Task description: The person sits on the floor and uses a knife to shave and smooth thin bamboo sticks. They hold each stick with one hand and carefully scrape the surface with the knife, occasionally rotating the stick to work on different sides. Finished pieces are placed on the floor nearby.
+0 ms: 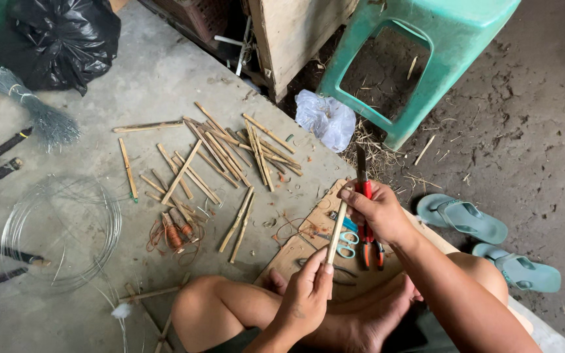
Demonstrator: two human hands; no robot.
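Bamboo stick [336, 230] spans my hands over the board [295, 252] on the floor: left grip [307, 295] pinches its lower end steady, right grip [379, 210] clamps its top alongside red pliers [367, 229], kept ready.

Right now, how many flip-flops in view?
2. One teal flip-flop lies on the dirt floor right of the right hand; the second flip-flop lies just below-right of it, beside the knee. Others could be hidden under the green plastic stool.
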